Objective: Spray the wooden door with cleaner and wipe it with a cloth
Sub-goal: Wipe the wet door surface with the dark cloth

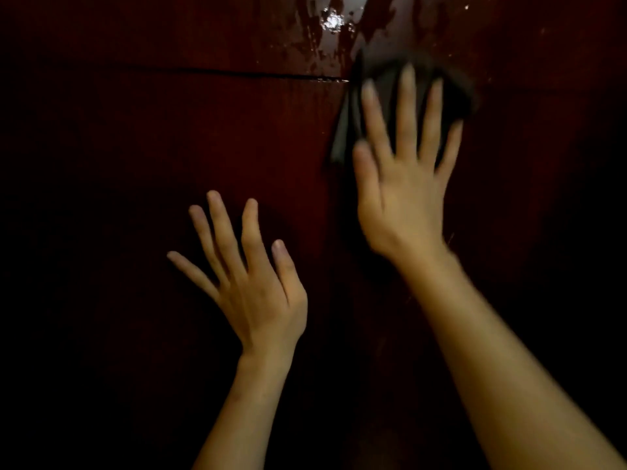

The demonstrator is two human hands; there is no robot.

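A dark reddish-brown wooden door (169,137) fills the whole view. Wet streaks of cleaner (330,23) glisten near its top middle. My right hand (403,178) presses a dark grey cloth (349,123) flat against the door with straight, spread fingers; the hand and cloth are blurred. My left hand (251,273) rests on the door lower and to the left, its fingers spread, holding nothing. No spray bottle is in view.
A thin horizontal groove (210,73) runs across the door from the left to the cloth. The lower part and the edges of the view are very dark, and nothing else shows there.
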